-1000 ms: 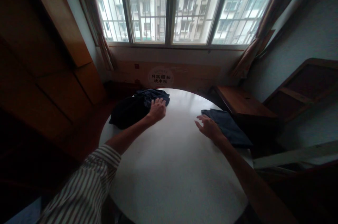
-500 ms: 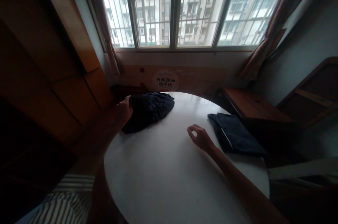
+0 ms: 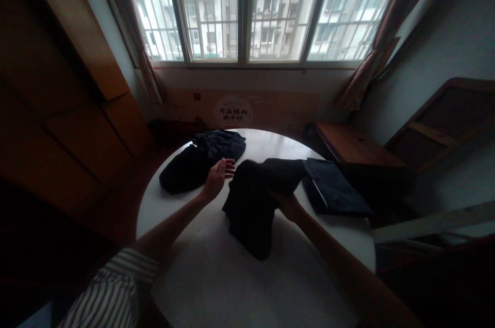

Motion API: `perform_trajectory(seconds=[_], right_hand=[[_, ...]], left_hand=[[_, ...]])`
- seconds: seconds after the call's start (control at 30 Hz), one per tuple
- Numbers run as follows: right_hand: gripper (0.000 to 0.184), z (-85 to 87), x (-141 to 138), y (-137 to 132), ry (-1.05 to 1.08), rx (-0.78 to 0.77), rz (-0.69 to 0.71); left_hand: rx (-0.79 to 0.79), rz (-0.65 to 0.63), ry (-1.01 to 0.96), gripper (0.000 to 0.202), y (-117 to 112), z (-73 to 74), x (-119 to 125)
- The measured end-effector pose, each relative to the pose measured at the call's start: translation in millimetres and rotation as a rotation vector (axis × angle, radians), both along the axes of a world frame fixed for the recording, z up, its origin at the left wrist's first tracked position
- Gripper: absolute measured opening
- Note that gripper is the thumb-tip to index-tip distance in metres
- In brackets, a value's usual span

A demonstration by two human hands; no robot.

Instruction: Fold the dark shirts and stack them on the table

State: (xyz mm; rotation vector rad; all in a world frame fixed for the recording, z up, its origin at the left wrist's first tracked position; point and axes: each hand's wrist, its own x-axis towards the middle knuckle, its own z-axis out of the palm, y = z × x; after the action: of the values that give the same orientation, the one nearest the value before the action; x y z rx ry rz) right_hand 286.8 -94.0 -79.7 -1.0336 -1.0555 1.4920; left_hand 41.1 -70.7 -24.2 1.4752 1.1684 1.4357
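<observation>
A dark garment (image 3: 253,204) lies spread across the middle of the round white table (image 3: 216,271). My right hand (image 3: 284,201) grips its right side, fingers closed into the cloth. My left hand (image 3: 217,177) hovers open, palm up, just left of the garment and holds nothing. A crumpled pile of dark clothes (image 3: 197,160) sits at the table's far left, right behind my left hand. A folded dark garment (image 3: 334,189) lies at the table's right edge.
A barred window (image 3: 247,8) with curtains fills the far wall. A wooden cabinet (image 3: 58,85) stands to the left. A low wooden bench (image 3: 356,150) and a leaning wooden frame (image 3: 444,121) stand to the right of the table.
A dark garment has come from the left pile to the table's middle. My right hand has closed on it. My left hand has left the pile and opened.
</observation>
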Motion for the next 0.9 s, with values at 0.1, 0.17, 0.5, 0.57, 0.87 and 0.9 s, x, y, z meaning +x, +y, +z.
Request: perform_trajectory(seconds=[0.1, 0.17, 0.5, 0.57, 0.87, 0.9], right_hand=[[0.053, -4.3, -5.7, 4.2, 0.108, -0.114, -0.079], [0.049, -1.6, -6.6, 6.5, 0.157, -0.177, -0.021], [0.052, 23.3, 3.8, 12.4, 0.175, -0.221, 0.244], [0.05, 26.3, 2.6, 11.5, 0.149, -0.23, 0.225], [0.009, 13.3, 7.7, 14.4, 0.047, -0.236, 0.185], [0.007, 12.3, 8.3, 13.8, 0.021, -0.225, 0.182]], left_hand=[[0.157, -0.065, 0.307, 0.05, -7.0, -21.9, -7.1], [0.233, -0.186, 0.506, 0.044, -12.7, -27.1, -11.6], [0.207, -0.351, 0.918, 0.073, -15.8, -50.0, -1.5], [0.204, -0.333, 0.879, 0.053, -13.5, -49.6, -1.8], [0.137, -0.241, 0.446, 0.027, -14.6, -45.3, -5.5], [0.133, -0.248, 0.425, 0.027, -15.5, -45.2, -5.4]])
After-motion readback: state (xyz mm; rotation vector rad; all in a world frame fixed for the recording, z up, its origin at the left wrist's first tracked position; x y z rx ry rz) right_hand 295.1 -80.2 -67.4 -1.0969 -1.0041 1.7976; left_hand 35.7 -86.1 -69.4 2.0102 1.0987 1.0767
